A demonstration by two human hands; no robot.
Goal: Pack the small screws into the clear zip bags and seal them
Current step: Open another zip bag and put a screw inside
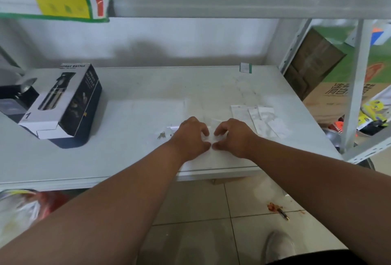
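Note:
My left hand (191,137) and my right hand (232,137) meet over a small clear zip bag (211,133) lying on the white shelf board (127,154). Both hands pinch the bag between thumb and curled fingers, thumbs almost touching. The bag is mostly hidden beneath the fingers, and I cannot tell what it holds. A few small metal screws (161,135) lie on the board just left of my left hand. More clear zip bags (262,120) lie flat to the right of my right hand.
A dark spray-bottle box (63,104) lies open-ended at the left of the board. A shelf upright (357,87) stands at the right, with cardboard boxes (317,63) behind it. An upper shelf hangs overhead. Tiled floor with a pen (283,214) lies below.

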